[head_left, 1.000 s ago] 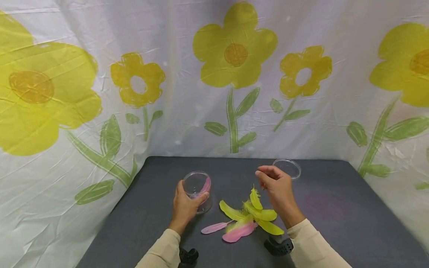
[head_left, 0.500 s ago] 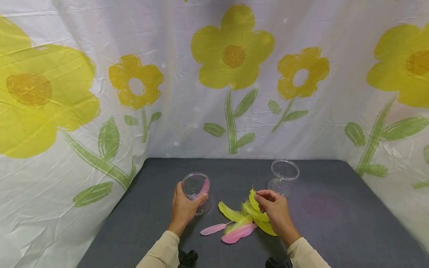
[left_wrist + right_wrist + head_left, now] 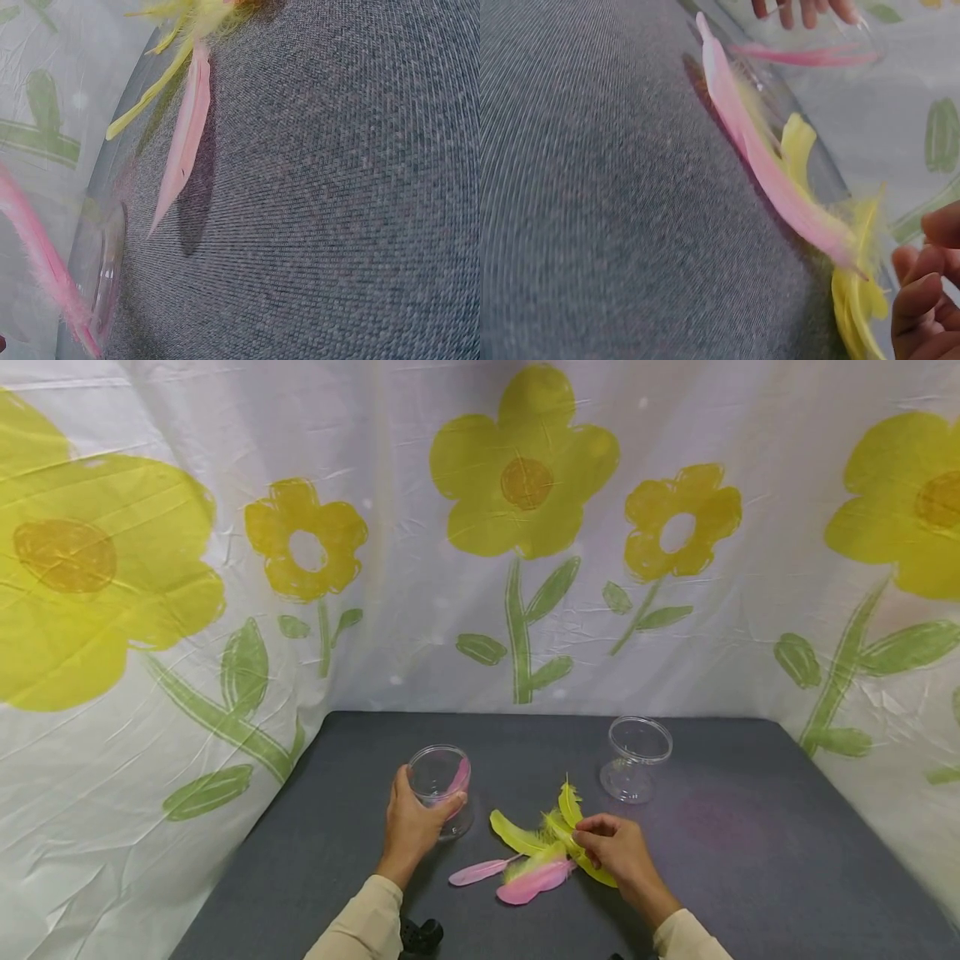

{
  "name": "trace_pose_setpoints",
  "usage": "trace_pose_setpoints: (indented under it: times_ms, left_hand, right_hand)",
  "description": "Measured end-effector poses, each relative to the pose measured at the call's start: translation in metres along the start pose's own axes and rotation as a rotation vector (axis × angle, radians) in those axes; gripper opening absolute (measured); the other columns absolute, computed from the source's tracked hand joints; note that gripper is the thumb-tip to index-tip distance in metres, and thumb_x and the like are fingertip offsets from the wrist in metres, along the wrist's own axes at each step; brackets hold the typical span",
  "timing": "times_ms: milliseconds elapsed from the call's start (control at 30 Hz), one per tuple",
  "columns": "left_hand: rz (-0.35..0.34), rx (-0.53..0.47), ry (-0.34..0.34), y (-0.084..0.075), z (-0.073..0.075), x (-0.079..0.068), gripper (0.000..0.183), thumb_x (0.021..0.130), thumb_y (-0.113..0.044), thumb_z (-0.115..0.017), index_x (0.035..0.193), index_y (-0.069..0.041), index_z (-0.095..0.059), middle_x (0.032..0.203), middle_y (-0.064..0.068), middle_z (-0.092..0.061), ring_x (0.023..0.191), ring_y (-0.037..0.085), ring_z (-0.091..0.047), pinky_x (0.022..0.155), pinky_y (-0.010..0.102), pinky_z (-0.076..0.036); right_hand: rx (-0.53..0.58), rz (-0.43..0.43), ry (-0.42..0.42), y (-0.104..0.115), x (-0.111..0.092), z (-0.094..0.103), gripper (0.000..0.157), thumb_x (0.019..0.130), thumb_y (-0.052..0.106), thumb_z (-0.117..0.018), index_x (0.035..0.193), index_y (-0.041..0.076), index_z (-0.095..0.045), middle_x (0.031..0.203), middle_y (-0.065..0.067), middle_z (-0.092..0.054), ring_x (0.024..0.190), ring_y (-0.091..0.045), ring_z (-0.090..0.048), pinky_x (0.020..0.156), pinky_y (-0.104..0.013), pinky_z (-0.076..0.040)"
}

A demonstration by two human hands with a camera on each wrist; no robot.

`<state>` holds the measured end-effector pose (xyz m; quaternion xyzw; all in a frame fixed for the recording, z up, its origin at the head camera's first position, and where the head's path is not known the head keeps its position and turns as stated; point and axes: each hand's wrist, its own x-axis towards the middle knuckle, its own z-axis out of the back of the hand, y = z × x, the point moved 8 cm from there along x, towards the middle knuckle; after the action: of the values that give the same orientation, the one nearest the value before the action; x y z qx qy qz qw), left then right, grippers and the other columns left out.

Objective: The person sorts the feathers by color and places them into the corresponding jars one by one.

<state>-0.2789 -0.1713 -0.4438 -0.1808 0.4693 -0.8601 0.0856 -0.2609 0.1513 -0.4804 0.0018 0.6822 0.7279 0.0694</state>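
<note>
My left hand (image 3: 408, 828) grips a clear cup (image 3: 429, 774) at the left, fingers and thumb wrapped round its side. Inside it leans a pink feather (image 3: 460, 774), also visible through the clear wall in the right wrist view. My right hand (image 3: 619, 853) is at the right side of a loose pile of yellow feathers (image 3: 516, 833), covering part of them. In the right wrist view its thumb and curled fingers (image 3: 916, 294) come close together beside a yellow feather (image 3: 859, 304); I cannot tell whether they pinch one. Two pink feathers, one broad (image 3: 534, 885) and one slim (image 3: 477, 872), lie at the pile's near side.
Another clear cup (image 3: 630, 782) with a wide rim stands behind the right hand. A dark grey cloth (image 3: 540, 743) covers the table. Beyond its back edge hangs a white curtain (image 3: 405, 610) printed with yellow flowers. A black device (image 3: 422, 935) sits below the left wrist.
My right hand has come down and nearer from in front of the second cup to the yellow feathers, uncovering that cup. The left hand and its cup stay in place.
</note>
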Motion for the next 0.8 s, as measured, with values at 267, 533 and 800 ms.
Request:
trace_pose_setpoints:
  times_ms: [267,533,800]
  left_hand:
    - [0.002,0.004,-0.007,0.000,0.000,0.000,0.107,0.067,-0.047,-0.086,0.145,-0.003,-0.029,0.141,0.021,-0.040,0.123,0.041,-0.045,0.099,0.057,-0.037]
    - [-0.018,-0.008,-0.012,0.000,0.000,0.001,0.106,0.066,-0.046,-0.087,0.144,-0.002,-0.030,0.140,0.022,-0.041,0.123,0.042,-0.045,0.099,0.057,-0.036]
    - [0.001,-0.003,-0.001,0.000,0.000,0.000,0.107,0.067,-0.048,-0.086,0.145,-0.002,-0.029,0.142,0.022,-0.039,0.125,0.042,-0.043,0.099,0.058,-0.035]
  right_hand:
    - [-0.116,-0.010,0.000,-0.009,-0.001,0.005,0.010,0.076,-0.004,-0.073,0.083,-0.007,-0.067,0.067,-0.007,-0.059,0.053,-0.018,-0.052,0.047,-0.026,-0.043]
    - [-0.169,-0.018,0.023,-0.014,-0.003,0.006,0.008,0.075,-0.005,-0.073,0.080,-0.006,-0.066,0.065,-0.007,-0.059,0.052,-0.018,-0.053,0.046,-0.026,-0.045]
    - [-0.206,-0.024,0.023,-0.014,-0.004,0.003,0.007,0.076,-0.003,-0.071,0.080,-0.005,-0.066,0.064,-0.007,-0.058,0.051,-0.017,-0.053,0.044,-0.026,-0.045]
